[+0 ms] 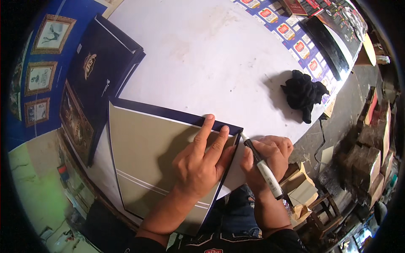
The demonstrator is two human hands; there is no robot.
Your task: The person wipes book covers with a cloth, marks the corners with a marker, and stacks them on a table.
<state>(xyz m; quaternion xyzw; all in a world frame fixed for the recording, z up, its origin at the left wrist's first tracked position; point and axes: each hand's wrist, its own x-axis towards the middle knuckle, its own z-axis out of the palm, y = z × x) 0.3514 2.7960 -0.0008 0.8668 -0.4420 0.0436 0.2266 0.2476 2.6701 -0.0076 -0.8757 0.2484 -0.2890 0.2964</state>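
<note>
A flat greyish-tan board with dark blue edges and white lines lies in front of me on the white tabletop. My left hand rests on it, two fingers stretched out onto the dark blue far edge. In my right hand is a marker pen with a white barrel and black ends. Its tip touches, or nearly touches, the board's far right corner. A stack of dark blue printed covers lies at the left, next to the board.
A crumpled black cloth lies on the white tabletop to the right. Printed sheets and a long black object are at the far right. Cardboard pieces are piled on the floor beyond the right edge. A blue banner stands at the left.
</note>
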